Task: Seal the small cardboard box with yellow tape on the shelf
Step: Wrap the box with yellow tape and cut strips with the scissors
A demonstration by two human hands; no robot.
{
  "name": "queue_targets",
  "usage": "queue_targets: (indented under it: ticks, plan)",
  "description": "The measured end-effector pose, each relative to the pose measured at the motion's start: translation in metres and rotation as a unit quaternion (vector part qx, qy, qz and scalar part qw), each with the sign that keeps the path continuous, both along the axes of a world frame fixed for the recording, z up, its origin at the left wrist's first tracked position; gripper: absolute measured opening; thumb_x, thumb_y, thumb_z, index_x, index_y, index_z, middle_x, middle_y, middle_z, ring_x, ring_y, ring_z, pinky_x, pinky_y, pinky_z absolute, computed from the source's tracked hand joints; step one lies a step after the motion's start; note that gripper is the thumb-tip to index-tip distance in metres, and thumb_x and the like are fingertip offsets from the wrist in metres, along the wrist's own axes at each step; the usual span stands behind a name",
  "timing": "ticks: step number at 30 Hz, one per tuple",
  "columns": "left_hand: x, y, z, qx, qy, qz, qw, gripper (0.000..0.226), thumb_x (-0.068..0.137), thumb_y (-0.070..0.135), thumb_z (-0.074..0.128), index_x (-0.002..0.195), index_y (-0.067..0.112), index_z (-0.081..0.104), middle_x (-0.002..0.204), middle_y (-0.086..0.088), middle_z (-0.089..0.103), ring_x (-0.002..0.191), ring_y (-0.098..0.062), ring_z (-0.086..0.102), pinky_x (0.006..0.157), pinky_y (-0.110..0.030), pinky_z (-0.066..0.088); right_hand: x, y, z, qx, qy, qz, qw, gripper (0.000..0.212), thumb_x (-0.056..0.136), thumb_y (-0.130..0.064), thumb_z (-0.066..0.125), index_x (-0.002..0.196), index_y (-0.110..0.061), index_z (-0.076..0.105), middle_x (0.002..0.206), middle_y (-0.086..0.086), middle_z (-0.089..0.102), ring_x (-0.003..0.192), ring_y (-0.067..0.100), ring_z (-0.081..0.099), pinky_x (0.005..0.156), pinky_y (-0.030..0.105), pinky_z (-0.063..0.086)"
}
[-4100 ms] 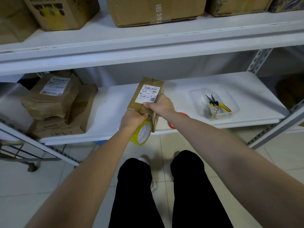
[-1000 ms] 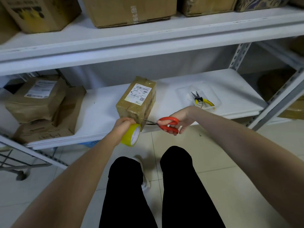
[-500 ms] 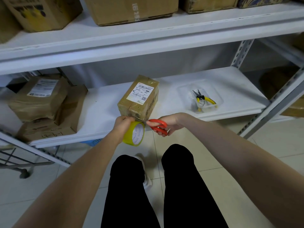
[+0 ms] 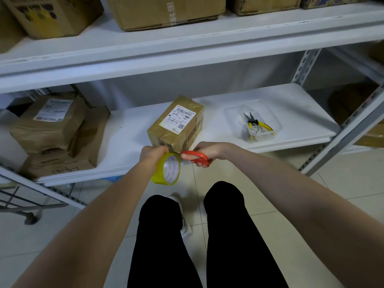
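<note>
The small cardboard box (image 4: 176,123) with a white shipping label on top sits near the front edge of the lower white shelf (image 4: 128,129). My left hand (image 4: 152,153) grips the yellow tape roll (image 4: 167,170) just below the box's near bottom corner. My right hand (image 4: 204,151) holds red-handled scissors (image 4: 196,157), whose blades point left and meet the tape between roll and box. The blade tips are hidden against the box corner.
Brown paper parcels (image 4: 49,123) are stacked at the shelf's left. A clear plastic tray (image 4: 254,121) with yellow-handled pliers lies to the right. Big cartons (image 4: 166,11) fill the upper shelf. A slanted metal upright (image 4: 351,129) stands at right. My legs are below.
My right hand has brought the scissors left, from beside the box up against the tape at the box's corner. My left hand keeps the roll in the same place.
</note>
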State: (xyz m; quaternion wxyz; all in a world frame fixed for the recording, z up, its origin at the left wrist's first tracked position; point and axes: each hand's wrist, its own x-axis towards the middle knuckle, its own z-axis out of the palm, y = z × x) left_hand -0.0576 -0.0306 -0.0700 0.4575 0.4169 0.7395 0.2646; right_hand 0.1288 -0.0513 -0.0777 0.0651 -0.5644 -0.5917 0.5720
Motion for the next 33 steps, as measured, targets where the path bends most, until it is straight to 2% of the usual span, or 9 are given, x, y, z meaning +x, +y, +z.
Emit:
queue_targets:
  ticks: [6,10,14,18,22,25,27,30,33]
  plan:
    - [0.000,0.004,0.005,-0.005,0.022,-0.004,1.000,0.025,0.073,0.017,0.071,0.091,0.006,0.058,0.090,-0.010,0.060,0.084,-0.028,0.057,0.075,-0.030,0.047,-0.001,0.003,0.005,0.027,-0.009,0.020,0.999,0.041,0.087,-0.052,0.060,0.074,-0.013,0.052,0.055,-0.001,0.051,0.047,0.011,0.049,0.054,0.022,0.040]
    - [-0.002,0.008,0.006,-0.036,0.027,-0.023,0.999,0.024,0.070,0.014,0.071,0.091,0.006,0.062,0.095,-0.013,0.065,0.089,-0.028,0.064,0.079,-0.032,0.051,-0.002,0.007,0.010,0.033,-0.008,0.014,0.999,0.048,0.084,-0.057,0.060,0.083,-0.010,0.057,0.056,0.000,0.052,0.048,0.012,0.049,0.054,0.022,0.042]
    - [-0.005,0.004,0.002,-0.060,0.034,-0.045,0.997,0.029,0.069,0.015,0.072,0.094,0.004,0.062,0.092,-0.013,0.063,0.082,-0.027,0.061,0.073,-0.030,0.048,-0.004,0.011,0.019,0.021,-0.095,0.060,0.993,0.053,0.083,-0.065,0.056,0.074,-0.013,0.052,0.062,0.002,0.055,0.053,0.014,0.055,0.056,0.023,0.041]
    - [-0.010,0.002,0.002,-0.053,0.057,-0.062,0.995,0.027,0.073,0.018,0.070,0.093,0.003,0.062,0.088,-0.013,0.061,0.081,-0.027,0.058,0.075,-0.031,0.047,-0.004,0.011,0.028,-0.047,-0.148,0.090,0.984,0.051,0.088,-0.067,0.043,0.070,-0.020,0.039,0.048,-0.007,0.041,0.045,0.011,0.037,0.057,0.025,0.029]
    - [-0.012,0.003,0.007,-0.021,0.132,-0.090,0.987,0.022,0.076,0.023,0.063,0.088,0.005,0.061,0.086,-0.011,0.059,0.083,-0.029,0.055,0.072,-0.029,0.042,-0.009,0.014,0.028,-0.047,-0.205,0.124,0.970,0.062,0.082,-0.076,0.041,0.102,-0.018,0.049,0.060,-0.004,0.034,0.053,0.015,0.034,0.078,0.033,0.038]
    - [-0.010,0.005,0.012,-0.001,0.159,-0.104,0.982,0.032,0.078,0.028,0.056,0.096,0.005,0.066,0.089,-0.010,0.061,0.084,-0.029,0.055,0.072,-0.029,0.041,-0.010,0.018,0.032,-0.049,-0.243,0.140,0.959,0.062,0.079,-0.078,0.044,0.089,-0.017,0.043,0.068,-0.001,0.040,0.061,0.017,0.040,0.086,0.036,0.038]
    - [-0.008,0.007,0.016,0.009,0.171,-0.111,0.979,0.033,0.078,0.031,0.055,0.097,0.006,0.066,0.089,-0.009,0.060,0.084,-0.028,0.055,0.071,-0.029,0.040,-0.010,0.018,0.038,-0.041,-0.262,0.154,0.952,0.061,0.080,-0.076,0.045,0.093,-0.016,0.046,0.071,0.001,0.041,0.061,0.018,0.040,0.081,0.034,0.038]
    - [-0.005,0.007,0.020,0.018,0.182,-0.144,0.973,0.033,0.068,0.044,0.064,0.081,0.013,0.062,0.079,-0.004,0.061,0.078,-0.024,0.056,0.063,-0.027,0.038,-0.016,0.021,0.041,-0.005,-0.276,0.183,0.943,0.049,0.086,-0.067,0.048,0.100,-0.020,0.047,0.069,0.001,0.033,0.055,0.017,0.031,0.061,0.027,0.034]
    - [-0.005,0.005,0.019,0.023,0.218,-0.180,0.959,0.034,0.063,0.048,0.072,0.069,0.018,0.057,0.070,0.001,0.058,0.077,-0.023,0.059,0.060,-0.026,0.039,-0.022,0.022,0.042,0.018,-0.296,0.205,0.933,0.046,0.084,-0.064,0.051,0.092,-0.020,0.044,0.077,0.001,0.037,0.063,0.020,0.036,0.060,0.027,0.037]
